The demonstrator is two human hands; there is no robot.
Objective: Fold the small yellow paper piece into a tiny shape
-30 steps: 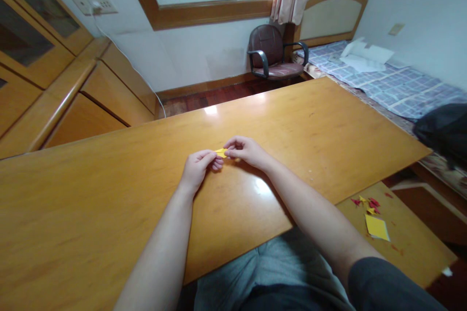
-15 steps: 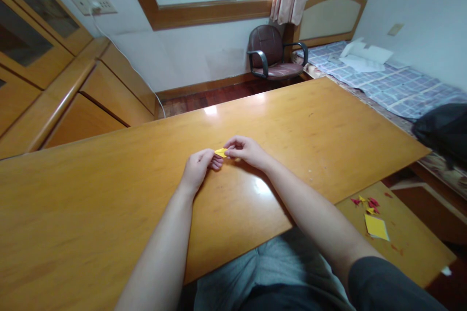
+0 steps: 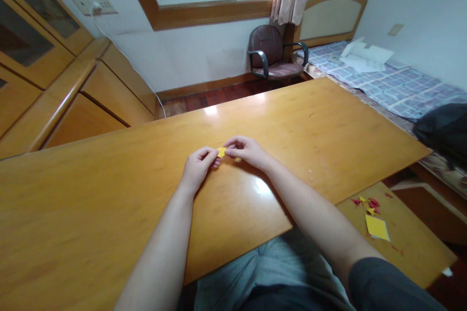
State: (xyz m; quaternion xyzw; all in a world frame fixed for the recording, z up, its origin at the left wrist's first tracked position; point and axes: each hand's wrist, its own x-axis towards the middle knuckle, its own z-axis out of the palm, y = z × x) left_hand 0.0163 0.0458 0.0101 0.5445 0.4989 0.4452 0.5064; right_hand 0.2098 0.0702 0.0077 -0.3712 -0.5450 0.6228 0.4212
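Note:
A small folded piece of yellow paper (image 3: 221, 152) is pinched between both my hands just above the wooden table (image 3: 109, 194). My left hand (image 3: 197, 166) grips its left end with thumb and fingers closed. My right hand (image 3: 245, 150) pinches its right end, fingers curled. Most of the paper is hidden by my fingertips.
A lower wooden surface (image 3: 401, 233) at the right carries a yellow paper sheet (image 3: 377, 227) and several small red and yellow folded pieces (image 3: 368, 203). A brown armchair (image 3: 272, 52), a bed (image 3: 394, 82) with a black bag (image 3: 443, 131), and wooden cabinets (image 3: 54, 82) surround the table.
The visible part of the yellow paper has become smaller as my fingers closed in on it. Both hands stay in the same spot.

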